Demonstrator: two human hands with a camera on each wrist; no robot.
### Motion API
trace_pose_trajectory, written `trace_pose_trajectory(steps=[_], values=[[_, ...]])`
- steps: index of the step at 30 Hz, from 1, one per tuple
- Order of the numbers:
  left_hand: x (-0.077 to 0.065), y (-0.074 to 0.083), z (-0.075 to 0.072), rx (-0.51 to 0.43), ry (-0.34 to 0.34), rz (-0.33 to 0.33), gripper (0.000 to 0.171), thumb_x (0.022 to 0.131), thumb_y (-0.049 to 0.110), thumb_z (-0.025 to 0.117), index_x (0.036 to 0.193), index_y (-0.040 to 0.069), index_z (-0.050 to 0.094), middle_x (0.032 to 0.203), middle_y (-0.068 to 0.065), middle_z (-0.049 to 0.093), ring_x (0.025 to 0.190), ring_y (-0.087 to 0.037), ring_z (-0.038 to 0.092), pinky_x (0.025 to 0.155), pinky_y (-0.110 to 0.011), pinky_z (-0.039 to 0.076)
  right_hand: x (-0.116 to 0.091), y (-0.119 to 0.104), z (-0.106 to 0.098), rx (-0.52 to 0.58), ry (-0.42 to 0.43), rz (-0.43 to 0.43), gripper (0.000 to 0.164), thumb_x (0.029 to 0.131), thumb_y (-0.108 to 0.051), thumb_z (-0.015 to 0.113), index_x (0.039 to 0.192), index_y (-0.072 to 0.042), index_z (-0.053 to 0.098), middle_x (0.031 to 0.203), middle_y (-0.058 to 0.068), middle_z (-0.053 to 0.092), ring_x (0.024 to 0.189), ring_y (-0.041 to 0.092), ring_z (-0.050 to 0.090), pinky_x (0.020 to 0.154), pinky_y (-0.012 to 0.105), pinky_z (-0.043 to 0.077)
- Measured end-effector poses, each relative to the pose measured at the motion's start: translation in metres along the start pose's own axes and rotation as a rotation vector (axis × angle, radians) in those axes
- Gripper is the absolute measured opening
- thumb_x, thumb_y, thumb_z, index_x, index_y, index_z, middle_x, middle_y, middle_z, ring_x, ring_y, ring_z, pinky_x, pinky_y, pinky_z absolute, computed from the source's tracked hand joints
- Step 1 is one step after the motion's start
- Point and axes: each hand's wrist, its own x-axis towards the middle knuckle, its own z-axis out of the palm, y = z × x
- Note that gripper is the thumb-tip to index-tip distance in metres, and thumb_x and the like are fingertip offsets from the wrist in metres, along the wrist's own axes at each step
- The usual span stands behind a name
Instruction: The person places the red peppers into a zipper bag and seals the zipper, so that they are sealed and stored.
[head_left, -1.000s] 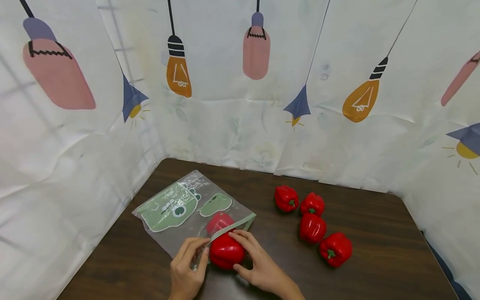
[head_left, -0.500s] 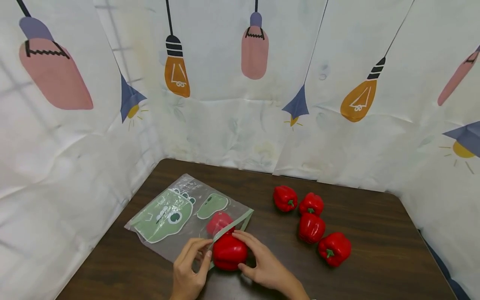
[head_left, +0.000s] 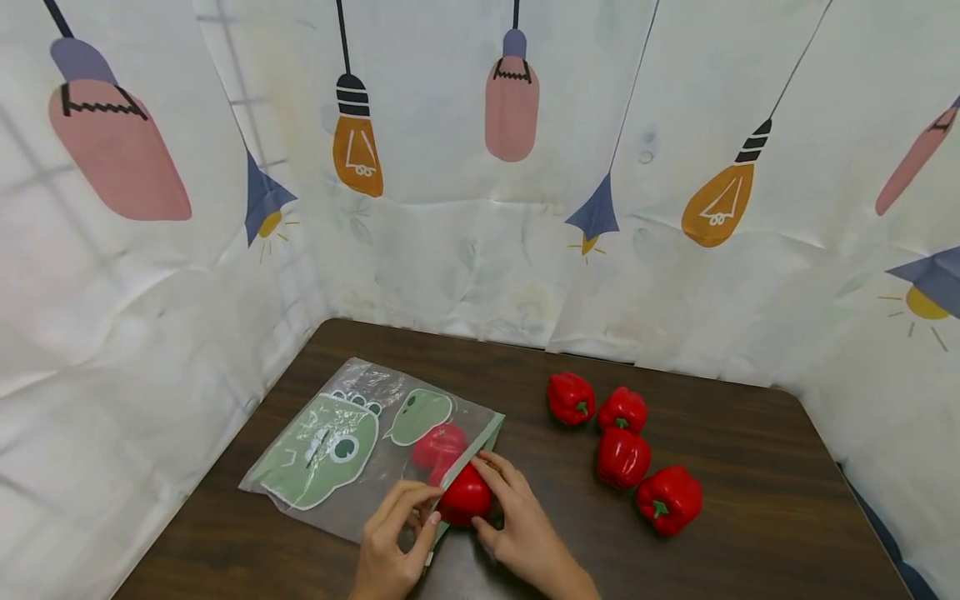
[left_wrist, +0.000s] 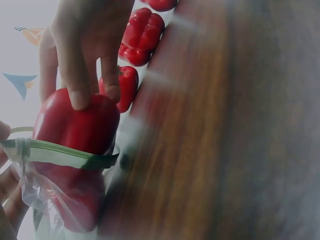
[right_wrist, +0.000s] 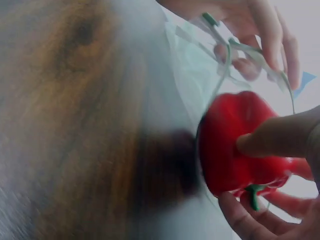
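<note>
A clear zip bag (head_left: pixel 378 479) with green cartoon prints lies slanted on the table, its green-edged mouth facing right. Through its plastic shows one red bell pepper (head_left: pixel 438 446). A second red bell pepper (head_left: pixel 466 497) is partly inside the mouth; the left wrist view has the green zip strip (left_wrist: pixel 60 154) crossing its middle. My right hand (head_left: pixel 528 529) grips this pepper by its outer end, thumb on one side and fingers on the other. With thumb and fingers my left hand (head_left: pixel 397 533) pinches the near edge of the bag's mouth. The pepper's green stem (right_wrist: pixel 254 197) faces outward.
Several more red bell peppers stand on the right of the dark wooden table (head_left: pixel 750 467), among them a back one (head_left: pixel 572 398) and a front one (head_left: pixel 670 500). White curtains (head_left: pixel 450 267) printed with lamps hang behind and to the left.
The right hand has pushed the bell pepper deeper into the bag's mouth. The bag has shifted and turned slightly towards the lower left; the left hand has moved a little right, still pinching its edge.
</note>
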Motion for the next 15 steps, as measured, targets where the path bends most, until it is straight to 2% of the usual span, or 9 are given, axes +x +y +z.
trace_pose_trajectory(steps=[5, 10, 13, 15], values=[[-0.001, 0.001, 0.001, -0.006, -0.013, -0.018, 0.047, 0.070, -0.020, 0.074, 0.114, -0.003, 0.071, 0.101, -0.009, 0.063, 0.079, -0.005, 0.056, 0.059, -0.008, 0.047, 0.000, 0.000, 0.007, 0.069, 0.053, 0.014, 0.078, 0.087, -0.006, 0.082, 0.156, -0.023, 0.048, 0.153, 0.015, 0.041, 0.119, 0.023, 0.058, 0.083, 0.024, 0.055], [-0.002, 0.001, 0.002, 0.007, -0.009, -0.030, 0.050, 0.070, -0.020, 0.075, 0.116, -0.001, 0.071, 0.102, -0.009, 0.064, 0.079, -0.005, 0.056, 0.060, -0.009, 0.048, 0.002, 0.001, 0.015, 0.196, 0.117, 0.063, 0.078, 0.084, -0.001, 0.084, 0.152, -0.016, 0.047, 0.147, 0.012, 0.047, 0.113, 0.022, 0.060, 0.078, 0.025, 0.059], [-0.002, 0.001, 0.002, 0.017, -0.012, -0.042, 0.051, 0.070, -0.020, 0.075, 0.117, -0.001, 0.071, 0.102, -0.009, 0.065, 0.078, -0.005, 0.056, 0.060, -0.009, 0.048, 0.003, 0.000, 0.021, 0.274, 0.183, 0.085, 0.071, 0.082, 0.003, 0.085, 0.142, -0.009, 0.048, 0.146, 0.013, 0.053, 0.112, 0.024, 0.060, 0.076, 0.027, 0.061], [-0.002, 0.001, 0.002, 0.022, -0.013, -0.048, 0.051, 0.070, -0.020, 0.076, 0.117, 0.000, 0.071, 0.102, -0.009, 0.065, 0.078, -0.005, 0.056, 0.060, -0.009, 0.048, 0.003, -0.001, 0.025, 0.285, 0.218, 0.081, 0.065, 0.081, 0.004, 0.085, 0.135, -0.006, 0.050, 0.145, 0.014, 0.055, 0.111, 0.025, 0.061, 0.075, 0.027, 0.061]])
